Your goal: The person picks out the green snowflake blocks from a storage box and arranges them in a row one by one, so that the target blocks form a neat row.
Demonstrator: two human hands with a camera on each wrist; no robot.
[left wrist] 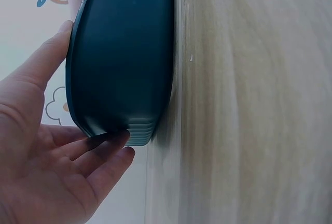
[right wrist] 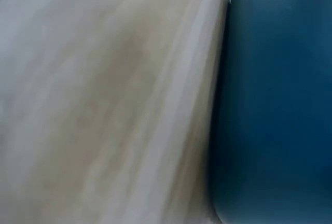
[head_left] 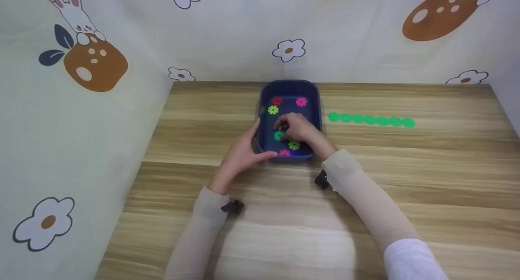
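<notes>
A dark blue plastic bin [head_left: 289,85] stands on the table with several flower-shaped plastic discs in it. My left hand [head_left: 243,150] holds the bin at its near left corner, thumb along the near rim and fingers against the outer side; the left wrist view shows those fingers curled round the end wall. My right hand [head_left: 298,127] reaches down inside the bin, fingers bent, right at a green disc [head_left: 278,136]; I cannot tell whether it pinches it. Near that hand lie a yellow-green disc [head_left: 294,145] and a pink disc [head_left: 284,153]. In the right wrist view only the bin's outer wall [right wrist: 280,99] shows.
Right of the bin, a row of several green discs [head_left: 370,120] lies end to end on the wood-grain table [head_left: 284,231]. Farther back inside the bin are a red disc [head_left: 277,101], a pink disc [head_left: 301,102] and a lime disc [head_left: 273,109]. A patterned cloth wall [head_left: 239,40] rises behind.
</notes>
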